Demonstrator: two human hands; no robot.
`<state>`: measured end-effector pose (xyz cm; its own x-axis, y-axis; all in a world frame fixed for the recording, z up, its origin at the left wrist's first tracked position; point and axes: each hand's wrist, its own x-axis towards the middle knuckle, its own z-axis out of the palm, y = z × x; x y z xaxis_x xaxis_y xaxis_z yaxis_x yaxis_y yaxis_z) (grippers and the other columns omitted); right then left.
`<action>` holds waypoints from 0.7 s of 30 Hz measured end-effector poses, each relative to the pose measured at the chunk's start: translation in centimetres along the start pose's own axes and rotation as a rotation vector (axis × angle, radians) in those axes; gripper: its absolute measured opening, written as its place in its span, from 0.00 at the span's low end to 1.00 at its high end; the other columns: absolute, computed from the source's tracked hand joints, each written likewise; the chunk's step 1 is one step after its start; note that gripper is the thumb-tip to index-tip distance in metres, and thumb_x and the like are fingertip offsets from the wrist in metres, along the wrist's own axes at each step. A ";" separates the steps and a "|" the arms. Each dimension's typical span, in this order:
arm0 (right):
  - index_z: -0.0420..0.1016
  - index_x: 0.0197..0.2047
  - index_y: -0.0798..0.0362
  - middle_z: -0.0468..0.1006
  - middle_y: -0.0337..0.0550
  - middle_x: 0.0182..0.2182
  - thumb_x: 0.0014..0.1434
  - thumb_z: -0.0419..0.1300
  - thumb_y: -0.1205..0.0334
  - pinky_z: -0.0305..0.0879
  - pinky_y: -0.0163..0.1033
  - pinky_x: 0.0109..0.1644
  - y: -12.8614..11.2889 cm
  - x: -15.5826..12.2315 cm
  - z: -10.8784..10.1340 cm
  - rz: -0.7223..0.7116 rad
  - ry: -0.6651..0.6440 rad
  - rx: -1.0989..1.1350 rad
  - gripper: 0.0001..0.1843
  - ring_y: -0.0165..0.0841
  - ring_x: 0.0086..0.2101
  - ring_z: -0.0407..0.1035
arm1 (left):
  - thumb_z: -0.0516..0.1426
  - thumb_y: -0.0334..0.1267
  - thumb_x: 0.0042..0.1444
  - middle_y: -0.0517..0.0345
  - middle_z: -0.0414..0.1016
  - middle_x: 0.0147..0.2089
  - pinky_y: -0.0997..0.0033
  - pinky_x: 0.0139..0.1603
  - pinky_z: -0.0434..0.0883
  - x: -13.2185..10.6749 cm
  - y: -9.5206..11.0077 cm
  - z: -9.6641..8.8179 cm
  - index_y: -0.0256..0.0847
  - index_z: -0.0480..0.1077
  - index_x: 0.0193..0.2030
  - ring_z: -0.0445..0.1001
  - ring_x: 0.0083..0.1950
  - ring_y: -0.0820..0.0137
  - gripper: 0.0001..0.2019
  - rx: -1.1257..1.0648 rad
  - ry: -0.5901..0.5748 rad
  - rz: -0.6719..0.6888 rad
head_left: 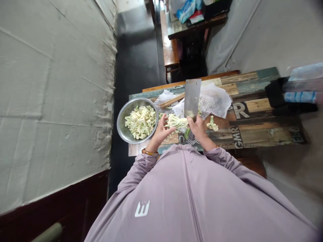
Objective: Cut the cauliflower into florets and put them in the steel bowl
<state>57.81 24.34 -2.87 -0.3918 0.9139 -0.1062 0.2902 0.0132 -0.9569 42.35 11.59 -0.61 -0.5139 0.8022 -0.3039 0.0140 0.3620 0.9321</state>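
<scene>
A piece of pale cauliflower (177, 121) with long green-white stalks lies between my two hands over the table. My left hand (160, 131) curls round its left side, thumb and fingers on either side of the florets. My right hand (199, 130) grips a cleaver (192, 97) low on its broad blade, which points away from me; the handle is mostly hidden. The right thumb is by the cauliflower's stem end. Under the hands hangs a small green leaf (187, 133). To the left, a steel bowl (121, 129) holds many cut florets (141, 121).
A loose floret (212, 124) lies right of my right hand. White foam netting (214, 100) and wooden chopsticks (173, 101) lie behind the hands on the patterned wooden table (254, 119). A wall (58, 84) rises at left; a bench (169, 50) stands beyond the table.
</scene>
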 end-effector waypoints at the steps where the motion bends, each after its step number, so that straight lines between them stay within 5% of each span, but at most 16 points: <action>1: 0.67 0.29 0.48 0.70 0.37 0.20 0.56 0.59 0.47 0.66 0.39 0.33 -0.2 -0.1 0.2 0.003 -0.023 -0.001 0.14 0.34 0.24 0.66 | 0.72 0.45 0.41 0.42 0.58 0.70 0.57 0.63 0.67 -0.3 0.2 -0.4 0.44 0.60 0.67 0.65 0.66 0.53 0.46 0.070 0.003 0.069; 4: 0.67 0.28 0.48 0.69 0.36 0.19 0.55 0.61 0.48 0.65 0.37 0.31 -0.7 -0.5 1.0 -0.020 -0.094 -0.013 0.14 0.32 0.23 0.64 | 0.75 0.41 0.34 0.42 0.54 0.73 0.50 0.74 0.52 -1.0 0.4 -1.3 0.44 0.62 0.67 0.49 0.76 0.47 0.51 0.247 -0.033 0.253; 7: 0.68 0.27 0.49 0.71 0.37 0.20 0.55 0.63 0.46 0.64 0.35 0.29 -1.1 -1.0 1.7 -0.047 -0.153 0.022 0.16 0.31 0.23 0.65 | 0.73 0.37 0.38 0.41 0.63 0.67 0.50 0.73 0.54 -1.4 0.1 -1.5 0.41 0.67 0.64 0.58 0.72 0.48 0.43 0.260 -0.100 0.260; 12: 0.68 0.33 0.49 0.74 0.37 0.20 0.61 0.57 0.38 0.62 0.35 0.24 -1.4 -1.6 1.8 0.072 -0.271 0.200 0.22 0.29 0.18 0.64 | 0.66 0.39 0.46 0.49 0.74 0.51 0.56 0.56 0.73 -2.4 -1.7 -1.0 0.40 0.70 0.56 0.75 0.51 0.59 0.28 -0.063 -0.126 -0.079; 15: 0.66 0.31 0.49 0.75 0.39 0.22 0.63 0.55 0.36 0.62 0.35 0.25 -1.5 -1.8 0.4 0.032 -0.205 0.207 0.24 0.28 0.18 0.65 | 0.63 0.44 0.49 0.52 0.75 0.45 0.57 0.47 0.77 -2.8 -2.7 -0.9 0.40 0.70 0.53 0.77 0.41 0.65 0.24 -0.418 -0.192 -0.249; 21: 0.72 0.27 0.48 0.74 0.41 0.20 0.65 0.53 0.39 0.69 0.40 0.35 -0.9 -3.3 -2.5 -0.139 -0.165 -0.012 0.25 0.32 0.21 0.68 | 0.66 0.48 0.46 0.50 0.76 0.48 0.55 0.49 0.77 -2.9 -3.1 -0.9 0.44 0.70 0.55 0.77 0.47 0.60 0.28 -0.662 -0.202 -0.335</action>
<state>61.07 22.31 -0.93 -0.5662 0.8241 -0.0176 0.2332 0.1396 -0.9624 43.04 7.76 -2.43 -0.2327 0.7941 -0.5614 -0.6639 0.2921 0.6884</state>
